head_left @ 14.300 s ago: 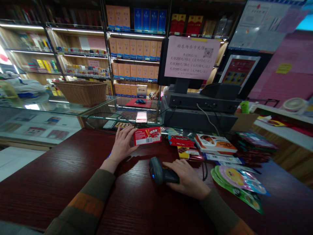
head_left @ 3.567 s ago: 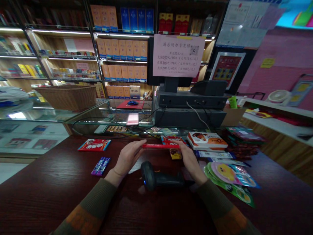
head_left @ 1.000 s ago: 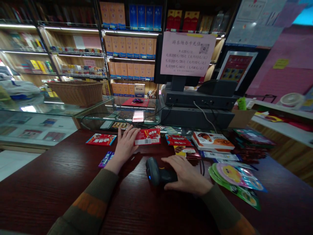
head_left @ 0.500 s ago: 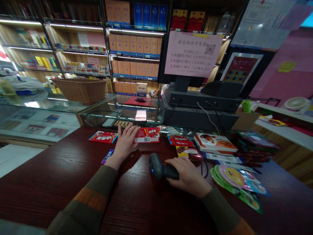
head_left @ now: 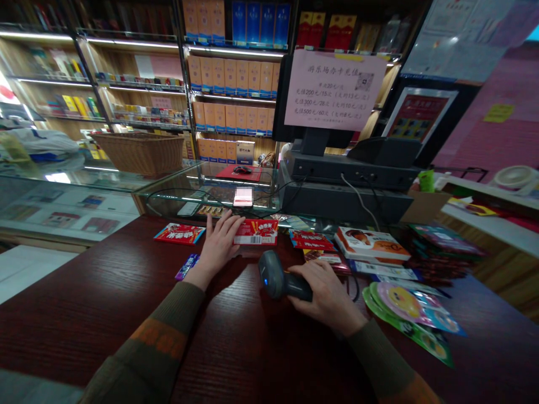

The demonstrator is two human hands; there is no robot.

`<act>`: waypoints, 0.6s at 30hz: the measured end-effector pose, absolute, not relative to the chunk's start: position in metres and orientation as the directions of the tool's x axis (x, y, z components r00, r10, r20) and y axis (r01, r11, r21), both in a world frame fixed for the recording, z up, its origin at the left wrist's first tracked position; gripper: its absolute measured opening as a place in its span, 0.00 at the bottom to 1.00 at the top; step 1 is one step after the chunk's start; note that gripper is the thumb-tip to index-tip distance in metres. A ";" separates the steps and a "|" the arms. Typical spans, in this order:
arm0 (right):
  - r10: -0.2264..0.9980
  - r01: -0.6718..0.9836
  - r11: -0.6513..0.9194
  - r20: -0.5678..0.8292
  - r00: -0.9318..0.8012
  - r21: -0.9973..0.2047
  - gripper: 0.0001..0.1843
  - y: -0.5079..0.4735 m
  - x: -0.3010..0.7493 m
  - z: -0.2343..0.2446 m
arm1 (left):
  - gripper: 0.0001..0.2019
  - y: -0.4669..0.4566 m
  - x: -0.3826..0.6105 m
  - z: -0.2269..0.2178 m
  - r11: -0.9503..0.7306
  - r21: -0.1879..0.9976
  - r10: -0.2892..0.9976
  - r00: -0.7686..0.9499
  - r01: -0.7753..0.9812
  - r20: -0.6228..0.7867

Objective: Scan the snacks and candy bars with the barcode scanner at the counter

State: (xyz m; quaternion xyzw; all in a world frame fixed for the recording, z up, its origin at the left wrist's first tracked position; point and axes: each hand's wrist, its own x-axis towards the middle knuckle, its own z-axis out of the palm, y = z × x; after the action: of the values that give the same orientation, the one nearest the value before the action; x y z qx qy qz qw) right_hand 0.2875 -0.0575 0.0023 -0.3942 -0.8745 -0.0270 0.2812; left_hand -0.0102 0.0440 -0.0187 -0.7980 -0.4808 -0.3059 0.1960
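My left hand (head_left: pixel 218 245) lies flat on the dark wood counter, fingers spread, its edge against the left end of a red snack box (head_left: pixel 255 232) with a barcode on its face. My right hand (head_left: pixel 327 290) is wrapped around the handle of a dark grey handheld barcode scanner (head_left: pixel 282 282), whose head points up and left towards the box. A red snack packet (head_left: pixel 179 233) and a small purple bar (head_left: pixel 187 266) lie left of my left hand. Red packets (head_left: pixel 311 240) sit just beyond the scanner.
An orange-and-white box (head_left: pixel 373 246) and shiny round-printed packets (head_left: pixel 412 312) lie to the right. Behind the counter's far edge stands a glass case (head_left: pixel 210 193) holding a phone (head_left: pixel 243 197). A dark till unit (head_left: pixel 345 191) stands behind the right side, with stocked shelves (head_left: pixel 229 84) beyond.
The scanner has risen a little and moved farther from me, its head tilting up in my right hand. The red box and my left hand have stayed in place against each other.
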 end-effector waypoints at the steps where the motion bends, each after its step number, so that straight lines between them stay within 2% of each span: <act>1: 0.672 0.705 0.688 0.517 -0.530 -0.172 0.18 -0.058 0.287 0.002 | 0.36 0.044 -0.010 -0.018 -0.460 -0.018 0.650 0.351 0.888 0.675; 18: 0.647 0.703 0.697 0.549 -0.530 -0.142 0.17 -0.057 0.288 0.000 | 0.36 0.047 -0.011 -0.022 -0.461 -0.019 0.646 0.350 0.887 0.678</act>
State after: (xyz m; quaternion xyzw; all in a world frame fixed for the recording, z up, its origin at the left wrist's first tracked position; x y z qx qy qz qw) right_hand 0.2876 -0.0566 -0.0003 -0.3865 -0.8733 -0.0485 0.2927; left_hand -0.0110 0.0470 -0.0216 -0.7979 -0.4805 -0.3065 0.1964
